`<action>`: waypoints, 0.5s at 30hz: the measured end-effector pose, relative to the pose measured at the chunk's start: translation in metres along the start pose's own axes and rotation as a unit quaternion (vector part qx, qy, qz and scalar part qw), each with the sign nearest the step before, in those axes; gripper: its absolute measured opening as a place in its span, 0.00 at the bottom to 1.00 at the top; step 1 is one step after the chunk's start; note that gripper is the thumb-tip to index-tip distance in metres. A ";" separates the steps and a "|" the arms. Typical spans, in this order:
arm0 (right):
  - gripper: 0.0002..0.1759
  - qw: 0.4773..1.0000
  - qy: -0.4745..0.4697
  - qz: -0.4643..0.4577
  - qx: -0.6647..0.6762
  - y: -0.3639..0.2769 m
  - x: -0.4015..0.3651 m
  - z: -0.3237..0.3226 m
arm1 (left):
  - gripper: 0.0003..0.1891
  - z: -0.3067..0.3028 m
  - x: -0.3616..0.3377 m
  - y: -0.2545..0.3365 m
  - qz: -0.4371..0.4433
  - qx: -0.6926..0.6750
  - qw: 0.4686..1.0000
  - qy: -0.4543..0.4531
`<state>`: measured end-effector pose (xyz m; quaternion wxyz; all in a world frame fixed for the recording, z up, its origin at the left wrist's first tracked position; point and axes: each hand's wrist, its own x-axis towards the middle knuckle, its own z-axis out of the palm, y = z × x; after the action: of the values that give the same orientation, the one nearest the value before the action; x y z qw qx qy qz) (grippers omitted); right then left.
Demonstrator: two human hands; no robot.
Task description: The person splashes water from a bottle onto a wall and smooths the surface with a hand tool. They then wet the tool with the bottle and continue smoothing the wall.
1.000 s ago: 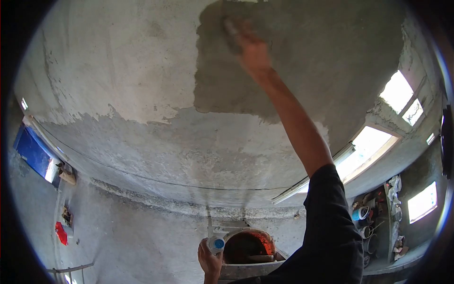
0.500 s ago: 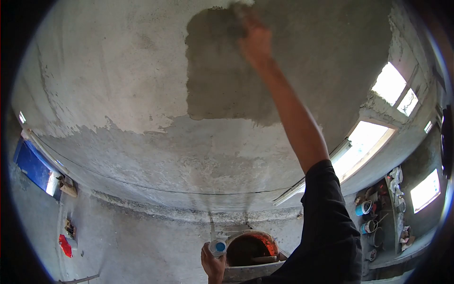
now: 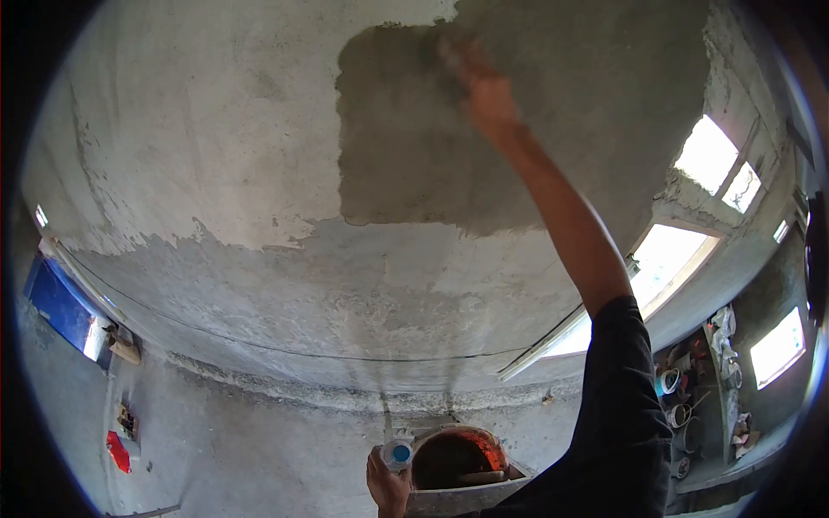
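Note:
My right hand point(image 3: 488, 82) is stretched up against the wall, over a dark, damp-looking plaster patch point(image 3: 397, 147). Motion blurs its fingers; they look closed round a pale, smeared thing that I cannot make out. Low in the view, my left hand point(image 3: 389, 485) is wrapped round a clear plastic bottle with a blue top point(image 3: 398, 454). Just right of the bottle is a round tub point(image 3: 494, 440) with an orange inner wall and dark contents. A handle-like piece point(image 3: 481, 476) lies across the tub's near side.
Paler, drier plaster point(image 3: 216, 112) borders the patch on the left. A thin cable point(image 3: 380, 357) runs along the lower wall. Buckets point(image 3: 679, 415) and clutter stand at the right by a bright window opening point(image 3: 776, 349). A red object point(image 3: 118, 451) and a blue panel point(image 3: 60, 293) are at the left.
My right hand has shifted a little right and down across the patch, and its arm has swung right. My left hand still grips the bottle in nearly the same place.

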<state>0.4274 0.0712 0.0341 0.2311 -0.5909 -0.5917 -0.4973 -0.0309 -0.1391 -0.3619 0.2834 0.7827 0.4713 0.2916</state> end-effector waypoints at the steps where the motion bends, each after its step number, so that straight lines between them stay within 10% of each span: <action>1: 0.45 0.997 0.037 0.062 0.028 0.015 0.019 -0.013 | 0.30 -0.001 -0.001 0.001 -0.002 0.002 1.000 0.001; 5: 0.31 0.974 0.156 0.157 -0.037 0.009 0.053 -0.015 | 0.31 -0.003 0.001 0.006 -0.017 0.004 1.000 0.004; 7: 0.44 0.985 0.162 0.054 -0.009 0.007 0.025 0.020 | 0.31 -0.003 0.002 0.005 -0.017 0.009 1.000 0.007; 12: 0.44 0.986 -0.130 -0.057 0.090 -0.035 -0.041 0.020 | 0.35 -0.001 0.000 0.003 -0.033 0.004 0.999 -0.019; 15: 0.44 0.996 0.029 0.026 0.084 -0.010 -0.021 -0.001 | 0.36 0.001 -0.001 -0.001 -0.026 0.003 1.000 -0.012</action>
<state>0.4215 0.0624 0.0130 0.3104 -0.5698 -0.6088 -0.4565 -0.0306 -0.1399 -0.3634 0.2939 0.7746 0.4888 0.2735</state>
